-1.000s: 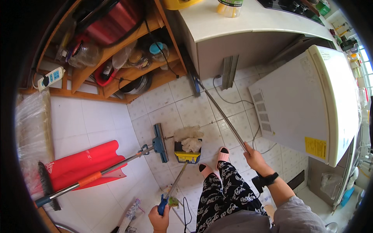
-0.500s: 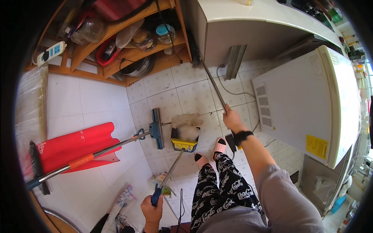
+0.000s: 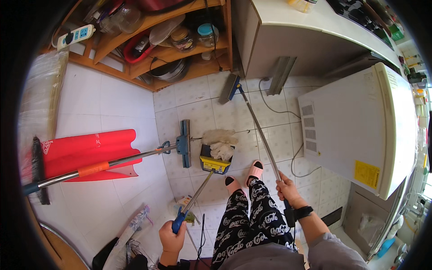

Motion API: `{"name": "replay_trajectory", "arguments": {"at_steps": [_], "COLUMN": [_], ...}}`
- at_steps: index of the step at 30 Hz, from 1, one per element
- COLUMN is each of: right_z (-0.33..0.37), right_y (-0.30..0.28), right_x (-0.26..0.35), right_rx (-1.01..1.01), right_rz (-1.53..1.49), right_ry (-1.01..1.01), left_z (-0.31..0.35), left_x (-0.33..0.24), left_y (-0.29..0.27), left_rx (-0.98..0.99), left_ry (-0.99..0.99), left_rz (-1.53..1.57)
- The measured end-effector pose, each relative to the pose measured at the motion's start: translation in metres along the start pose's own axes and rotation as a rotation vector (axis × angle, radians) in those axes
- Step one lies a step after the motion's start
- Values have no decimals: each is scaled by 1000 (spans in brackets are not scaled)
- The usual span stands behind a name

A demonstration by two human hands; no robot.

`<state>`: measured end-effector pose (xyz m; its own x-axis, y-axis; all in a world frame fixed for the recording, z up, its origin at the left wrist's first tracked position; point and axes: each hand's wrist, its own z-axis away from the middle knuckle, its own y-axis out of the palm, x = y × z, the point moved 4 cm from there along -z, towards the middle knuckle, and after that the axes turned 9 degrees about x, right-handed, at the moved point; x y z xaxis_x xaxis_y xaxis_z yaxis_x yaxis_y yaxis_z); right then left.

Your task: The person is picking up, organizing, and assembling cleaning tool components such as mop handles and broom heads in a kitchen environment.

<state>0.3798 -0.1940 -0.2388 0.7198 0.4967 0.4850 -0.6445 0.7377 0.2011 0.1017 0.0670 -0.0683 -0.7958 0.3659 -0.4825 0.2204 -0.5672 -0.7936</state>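
My left hand [image 3: 172,235] is closed round the blue grip of a long-handled dustpan [image 3: 215,166]. The pan is dark with a yellow toothed edge and rests on the tiles before my feet. Crumpled pale plastic [image 3: 221,151] lies in it, and more whitish plastic [image 3: 219,136] sits just beyond. In my right hand [image 3: 288,191] is the metal handle of a broom [image 3: 232,88], its fingers wrapped round the shaft. The blue-backed head with grey bristles touches the floor near the cabinet corner.
A blue flat-headed mop [image 3: 183,144] stands left of the dustpan, its pole crossing a red sheet [image 3: 94,155] at the wall. Wooden shelves [image 3: 180,60] hold jars and pans. A white fridge [image 3: 348,130] is on the right, with a cable [image 3: 279,110] along the floor beside it.
My right hand has come back toward my body, and the broom head has moved out of the gap beside the cabinet onto the tiles. The dustpan stays about where it was.
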Motion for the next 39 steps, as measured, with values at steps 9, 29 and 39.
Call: {"name": "replay_trajectory", "arguments": {"at_steps": [9, 29, 39], "right_z": [-128, -396, -483], "right_y": [56, 68, 1], "right_x": [-108, -313, -307], "right_rx": [7, -197, -396], "right_rz": [-193, -6, 411], "right_ry": [59, 135, -104], "left_z": [24, 26, 26], "left_x": [55, 145, 191], "left_y": [-8, 62, 49], "left_rx": [-62, -248, -374], "left_ry": [-16, -379, -459], "left_rz": [-148, -21, 25]}}
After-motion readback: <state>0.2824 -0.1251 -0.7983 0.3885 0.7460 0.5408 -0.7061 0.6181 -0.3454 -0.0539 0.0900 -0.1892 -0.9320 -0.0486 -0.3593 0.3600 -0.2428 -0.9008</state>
